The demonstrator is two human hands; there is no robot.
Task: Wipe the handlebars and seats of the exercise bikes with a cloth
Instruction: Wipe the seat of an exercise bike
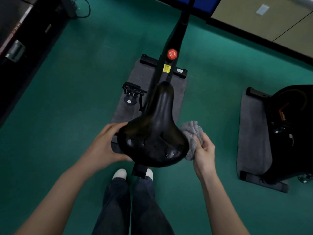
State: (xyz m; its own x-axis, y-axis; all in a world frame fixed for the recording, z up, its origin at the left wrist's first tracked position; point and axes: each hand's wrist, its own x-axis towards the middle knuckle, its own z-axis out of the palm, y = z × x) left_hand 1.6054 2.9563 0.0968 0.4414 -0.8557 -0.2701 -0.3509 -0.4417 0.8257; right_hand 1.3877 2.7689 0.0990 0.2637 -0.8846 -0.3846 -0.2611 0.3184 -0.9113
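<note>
A black exercise-bike seat [155, 131] fills the middle of the head view, its nose pointing away from me and its wide rear part worn and cracked. My left hand [105, 145] grips the seat's left rear edge, fingers over the top and thumb at the back rim. My right hand [204, 150] holds a bunched grey cloth [193, 134] against the seat's right rear side. The bike's black frame [176, 36] runs up to the top edge; the handlebars are out of view.
A red knob [172, 54] and a yellow label [166, 68] sit on the frame. A pedal [132, 92] sticks out left over a grey mat [135, 102]. A second black bike [291, 131] on its own mat stands right. A dark machine [25, 48] lines the left.
</note>
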